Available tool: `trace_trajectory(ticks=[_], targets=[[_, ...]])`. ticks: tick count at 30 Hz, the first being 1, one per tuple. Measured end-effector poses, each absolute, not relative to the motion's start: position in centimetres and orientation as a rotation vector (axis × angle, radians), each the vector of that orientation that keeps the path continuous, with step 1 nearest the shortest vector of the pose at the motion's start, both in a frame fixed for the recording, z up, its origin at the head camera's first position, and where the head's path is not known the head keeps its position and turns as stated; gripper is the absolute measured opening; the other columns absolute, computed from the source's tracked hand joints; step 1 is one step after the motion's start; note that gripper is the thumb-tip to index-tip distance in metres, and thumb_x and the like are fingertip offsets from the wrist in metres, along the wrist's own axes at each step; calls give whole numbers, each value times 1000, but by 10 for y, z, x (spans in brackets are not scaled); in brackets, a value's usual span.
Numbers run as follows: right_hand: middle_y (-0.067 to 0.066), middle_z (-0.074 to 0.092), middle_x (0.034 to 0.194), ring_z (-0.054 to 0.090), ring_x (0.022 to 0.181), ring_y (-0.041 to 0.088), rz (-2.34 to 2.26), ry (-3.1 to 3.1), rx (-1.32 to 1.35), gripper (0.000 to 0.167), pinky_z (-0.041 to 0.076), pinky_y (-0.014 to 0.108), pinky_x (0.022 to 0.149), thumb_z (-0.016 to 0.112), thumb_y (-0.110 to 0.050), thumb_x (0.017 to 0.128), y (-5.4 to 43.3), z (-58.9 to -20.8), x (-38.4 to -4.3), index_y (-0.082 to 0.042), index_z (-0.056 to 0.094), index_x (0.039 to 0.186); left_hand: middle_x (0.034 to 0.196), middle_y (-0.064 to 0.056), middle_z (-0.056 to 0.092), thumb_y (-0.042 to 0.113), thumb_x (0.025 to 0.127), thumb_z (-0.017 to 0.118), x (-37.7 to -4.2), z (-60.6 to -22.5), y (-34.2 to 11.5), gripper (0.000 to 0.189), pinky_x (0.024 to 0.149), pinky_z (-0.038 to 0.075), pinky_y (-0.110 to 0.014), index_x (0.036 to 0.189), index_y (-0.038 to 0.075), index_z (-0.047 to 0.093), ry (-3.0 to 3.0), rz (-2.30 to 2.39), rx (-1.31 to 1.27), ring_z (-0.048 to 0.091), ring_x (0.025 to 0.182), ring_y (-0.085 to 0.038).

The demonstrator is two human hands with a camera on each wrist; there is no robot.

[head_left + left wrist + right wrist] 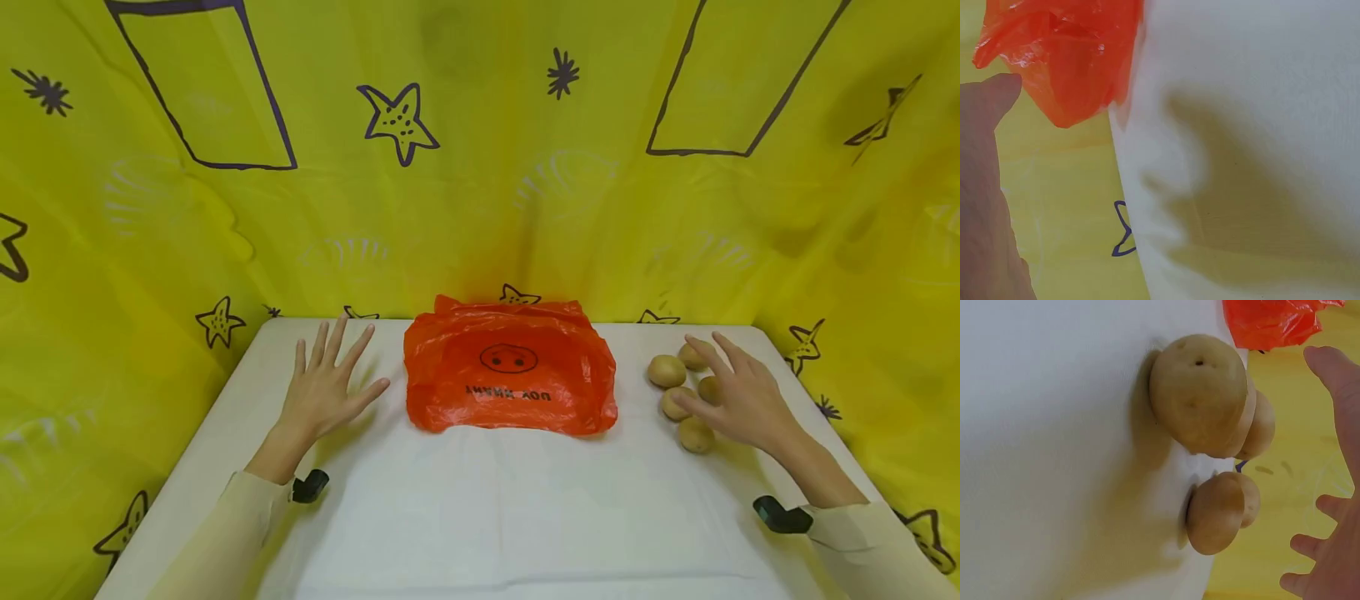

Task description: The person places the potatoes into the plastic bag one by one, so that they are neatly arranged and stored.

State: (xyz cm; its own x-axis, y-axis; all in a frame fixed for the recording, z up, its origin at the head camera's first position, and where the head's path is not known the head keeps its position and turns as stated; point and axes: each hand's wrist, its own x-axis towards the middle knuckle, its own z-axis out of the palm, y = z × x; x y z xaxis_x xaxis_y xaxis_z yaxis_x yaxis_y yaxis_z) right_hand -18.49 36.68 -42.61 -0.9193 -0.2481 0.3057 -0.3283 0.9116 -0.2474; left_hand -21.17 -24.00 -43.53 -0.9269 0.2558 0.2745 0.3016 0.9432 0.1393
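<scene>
Several potatoes (667,372) lie in a loose group on the right side of the table. My right hand (742,396) hovers over them with fingers spread and slightly bent, holding nothing. In the right wrist view the nearest potato (1197,394) sits apart from the fingers. A red plastic bag (510,375) with a printed face and lettering lies at the back middle of the table. To its left, my left hand (322,396) is raised above the table, fingers spread, with nothing in it. The left wrist view shows the bag (1085,56) beyond the thumb.
The white table (495,500) reaches back to a yellow curtain (480,208) with drawn stars, which also hangs along both sides. A dark wrist device (311,486) sits at the left cuff, and another dark device (782,515) at the right cuff.
</scene>
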Motion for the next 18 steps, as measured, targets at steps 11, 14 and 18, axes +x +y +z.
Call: trace_trajectory(ticks=[11,14,18], targets=[[40,27,155,35,121,74,550,-2749,478,93,31,85,82,82,-33,86,383,-423,-198,-16,30,162,172,-14,8,62,94,59,-201,-428,-232,85,117,9,-73,165,35,21,-2781,-371,-476,15,153,-48],[40,26,155,34,122,74,581,-2753,480,93,29,85,84,82,-31,86,386,-422,-200,-15,30,162,171,-16,12,56,93,64,-200,-426,-228,85,115,19,-72,164,33,25,-2735,-425,-527,23,150,-49],[42,25,154,31,123,75,642,-2737,497,91,26,86,88,82,-27,87,390,-423,-204,-12,32,161,170,-17,16,51,92,68,-199,-426,-222,85,109,32,-72,164,33,26,-2700,-496,-574,31,146,-49]])
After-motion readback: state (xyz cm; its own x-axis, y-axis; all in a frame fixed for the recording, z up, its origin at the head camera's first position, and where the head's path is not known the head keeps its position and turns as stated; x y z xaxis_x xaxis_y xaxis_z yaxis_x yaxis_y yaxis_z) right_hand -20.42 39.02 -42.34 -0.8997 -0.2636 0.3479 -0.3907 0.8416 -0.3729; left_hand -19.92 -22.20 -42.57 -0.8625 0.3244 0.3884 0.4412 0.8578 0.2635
